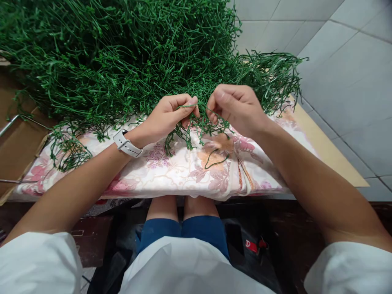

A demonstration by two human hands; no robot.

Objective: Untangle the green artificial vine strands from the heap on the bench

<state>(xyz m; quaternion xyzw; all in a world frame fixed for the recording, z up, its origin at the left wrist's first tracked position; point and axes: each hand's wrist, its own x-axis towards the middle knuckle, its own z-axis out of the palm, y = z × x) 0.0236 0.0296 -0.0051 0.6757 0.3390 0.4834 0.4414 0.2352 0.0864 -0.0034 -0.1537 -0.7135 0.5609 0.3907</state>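
Observation:
Thumb and forefinger of my left hand (173, 112) pinch a thin green plastic-looking stem (187, 106). My right hand (235, 107) is a short way to its right, fingers curled; a thin green strand (218, 113) shows at its fingertips. I cannot make out whether both hands hold the same stem. Behind them rises a big heap of green stems (128, 53) with small knobby ends. A few stems (190, 136) hang or lie just below my hands. One loose bent stem (216, 162) lies apart on the flowered cloth (177, 173).
At the left stands an open cardboard box (21, 151) with a metal rod by it. A small clump of stems (72, 151) lies near the box. A tan board (333, 159) juts out at the right, beside the tiled wall (352, 81). A dark phone (235, 243) is beside my thigh.

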